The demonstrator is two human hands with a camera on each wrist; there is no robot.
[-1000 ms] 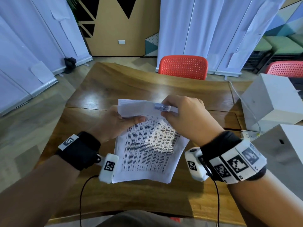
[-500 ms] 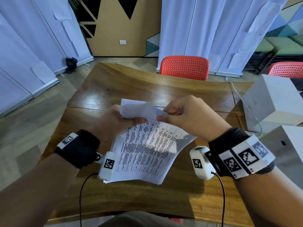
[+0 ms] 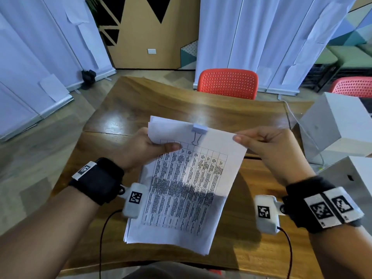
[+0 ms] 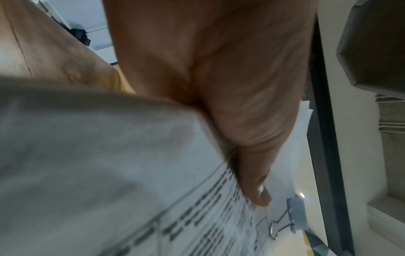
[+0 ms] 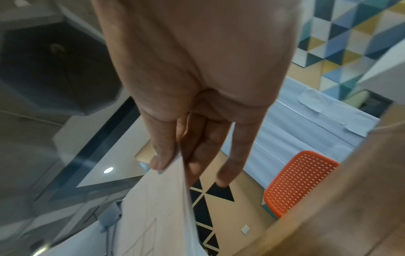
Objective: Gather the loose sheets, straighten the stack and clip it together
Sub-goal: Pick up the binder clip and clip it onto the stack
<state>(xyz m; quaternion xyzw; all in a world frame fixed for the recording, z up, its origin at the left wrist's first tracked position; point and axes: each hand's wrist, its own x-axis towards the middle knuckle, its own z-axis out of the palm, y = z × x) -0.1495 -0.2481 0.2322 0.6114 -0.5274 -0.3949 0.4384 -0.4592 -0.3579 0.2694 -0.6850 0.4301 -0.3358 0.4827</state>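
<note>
A: Head view shows the stack of sheets [image 3: 181, 182] lifted off the bench [image 3: 141, 101], tilted toward the person. Why hold it up like that?

B: Probably to check the binder clip [image 3: 199, 130], which sits on the top edge with its wire loop lying flat on the printed page.

A: And the left hand [image 3: 141, 150]?

B: It grips the upper-left part of the stack, thumb on top and fingers underneath; the left wrist view shows that thumb pressed on the page.

A: The right hand [image 3: 267, 148]?

B: It pinches the top-right corner between thumb and fingers, as the right wrist view shows. My guess: 2 holds keep the pages taut and level.
</note>
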